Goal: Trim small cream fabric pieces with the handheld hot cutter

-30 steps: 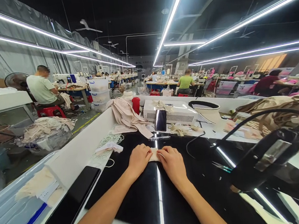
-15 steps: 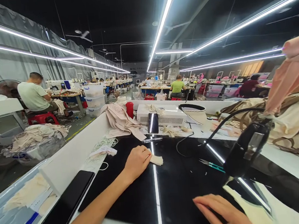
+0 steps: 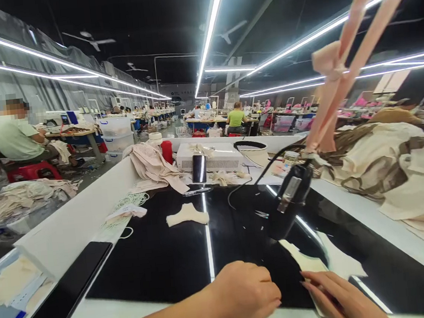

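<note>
At the near edge of the black table top (image 3: 162, 264), two hands meet over one pale fabric piece (image 3: 319, 263). The left hand (image 3: 243, 296) lies knuckles up, fingers curled loosely under, so whether it pinches anything cannot be told. The right hand (image 3: 340, 299) is flat and nearly fully open, its fingertips (image 3: 307, 284) resting on the near edge of that fabric piece, pressing rather than gripping. The piece lies flat on the table just beyond both hands, partly under the black lamp head (image 3: 290, 196) (which hangs on one curved black arm).

Farther out on the table lies one second cut piece (image 3: 187, 215), cream and roughly winged in shape, well apart from the hands. One dark phone (image 3: 67, 290) lies flat on the white ledge at the left, and a second phone (image 3: 199, 168) stands upright against one white machine box (image 3: 214, 158). One red cup (image 3: 167, 151) stands beside a draped beige cloth (image 3: 151, 167). One pair of small snips (image 3: 261, 214) sits near the lamp. A heap of beige garments (image 3: 389, 172) fills the right side, and two pink straps (image 3: 352, 60) hang across the upper right.

Three seated workers can be made out in the hall: one in a pale green shirt (image 3: 9, 138) at the left, one in a bright green top (image 3: 235, 118) further back, and one more, small and dim, beyond.
</note>
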The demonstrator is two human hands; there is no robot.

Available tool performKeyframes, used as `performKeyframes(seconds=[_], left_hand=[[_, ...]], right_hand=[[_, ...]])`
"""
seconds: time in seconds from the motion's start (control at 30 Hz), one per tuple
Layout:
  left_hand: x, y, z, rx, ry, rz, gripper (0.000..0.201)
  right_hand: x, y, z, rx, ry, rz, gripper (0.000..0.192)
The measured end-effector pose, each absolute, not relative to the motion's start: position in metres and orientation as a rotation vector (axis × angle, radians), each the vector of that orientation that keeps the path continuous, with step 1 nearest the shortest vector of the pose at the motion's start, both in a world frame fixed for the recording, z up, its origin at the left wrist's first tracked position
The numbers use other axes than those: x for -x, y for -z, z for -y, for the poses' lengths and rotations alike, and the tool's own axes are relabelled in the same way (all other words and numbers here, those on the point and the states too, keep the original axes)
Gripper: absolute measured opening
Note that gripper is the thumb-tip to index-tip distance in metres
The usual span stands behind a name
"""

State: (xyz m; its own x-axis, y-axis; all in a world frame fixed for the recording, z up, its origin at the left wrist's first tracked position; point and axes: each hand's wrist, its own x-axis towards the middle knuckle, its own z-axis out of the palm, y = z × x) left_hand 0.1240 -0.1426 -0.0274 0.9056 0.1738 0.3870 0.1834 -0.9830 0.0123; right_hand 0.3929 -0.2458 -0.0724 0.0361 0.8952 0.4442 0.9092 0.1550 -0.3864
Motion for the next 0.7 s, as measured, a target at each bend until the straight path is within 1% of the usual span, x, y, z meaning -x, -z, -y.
performKeyframes(seconds=[0.1, 0.2, 0.3, 0.4, 0.5, 0.6, 0.7], left_hand=[[-0.133, 0.021, 0.155, 3.116, 0.533, 0.289, 0.022], [-0.141, 0.016, 0.161, 3.17, 0.454, 0.287, 0.019], [-0.15, 0.015, 0.164, 3.228, 0.421, 0.337, 0.02], [-0.16, 0.016, 0.166, 3.286, 0.401, 0.427, 0.021], [-0.168, 0.015, 0.165, 3.326, 0.402, 0.568, 0.022], [-0.172, 0.015, 0.165, 3.329, 0.417, 0.714, 0.023], [-0.175, 0.017, 0.166, 3.286, 0.4, 0.73, 0.024]], right_hand=[[-0.377, 0.051, 0.256, 1.781, 0.072, 1.707, 0.038], [-0.369, 0.041, 0.265, 1.863, 0.039, 1.692, 0.036], [-0.365, 0.041, 0.27, 1.897, -0.031, 1.705, 0.032], [-0.362, 0.045, 0.27, 1.906, -0.066, 1.681, 0.032], [-0.359, 0.046, 0.267, 1.904, -0.094, 1.644, 0.034], [-0.359, 0.043, 0.266, 1.877, -0.164, 1.587, 0.03], [-0.362, 0.038, 0.266, 1.851, -0.255, 1.501, 0.028]])
